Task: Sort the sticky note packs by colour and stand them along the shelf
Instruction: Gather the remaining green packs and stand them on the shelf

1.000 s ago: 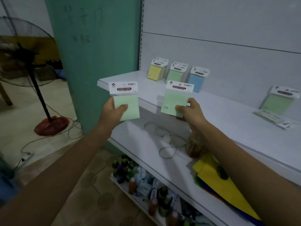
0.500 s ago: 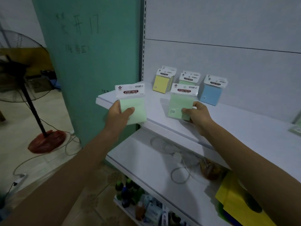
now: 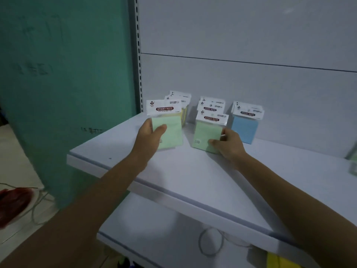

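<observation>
My left hand [image 3: 149, 139] grips a green sticky note pack [image 3: 171, 132] upright above the white shelf [image 3: 193, 171], in front of the yellow packs [image 3: 184, 113] standing at the back left. My right hand [image 3: 229, 145] pinches a second green pack [image 3: 206, 135] by its right edge; this pack stands in front of the green row [image 3: 211, 107]. Blue packs [image 3: 244, 128] stand just to the right, against the back panel.
A teal pillar [image 3: 67, 84] rises left of the shelf. More green packs [image 3: 352, 161] show at the right edge. A lower shelf [image 3: 164, 238] holds a coiled cable [image 3: 210, 242] and yellow sheets [image 3: 280, 262]. A red fan base [image 3: 13, 206] sits on the floor at left.
Both hands have carried their green packs forward over the shelf toward the standing rows. The right pack has come down in front of the green row.
</observation>
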The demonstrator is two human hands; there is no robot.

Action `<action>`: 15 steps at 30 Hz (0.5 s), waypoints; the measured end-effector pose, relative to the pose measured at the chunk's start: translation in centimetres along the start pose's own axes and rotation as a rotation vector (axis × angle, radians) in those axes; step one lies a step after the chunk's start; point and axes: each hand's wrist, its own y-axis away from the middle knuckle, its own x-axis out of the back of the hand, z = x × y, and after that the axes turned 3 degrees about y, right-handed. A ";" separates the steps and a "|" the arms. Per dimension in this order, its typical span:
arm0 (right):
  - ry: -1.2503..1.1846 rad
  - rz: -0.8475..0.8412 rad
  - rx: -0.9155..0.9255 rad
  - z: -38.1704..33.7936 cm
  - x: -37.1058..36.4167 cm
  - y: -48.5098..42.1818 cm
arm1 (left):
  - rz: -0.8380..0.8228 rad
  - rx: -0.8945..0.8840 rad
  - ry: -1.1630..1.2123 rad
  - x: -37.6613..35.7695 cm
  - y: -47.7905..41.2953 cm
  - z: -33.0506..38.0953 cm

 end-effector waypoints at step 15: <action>0.067 0.223 -0.114 -0.7 -2.6 -4.9 | -0.409 0.103 0.140 -3.5 -10.6 -2.4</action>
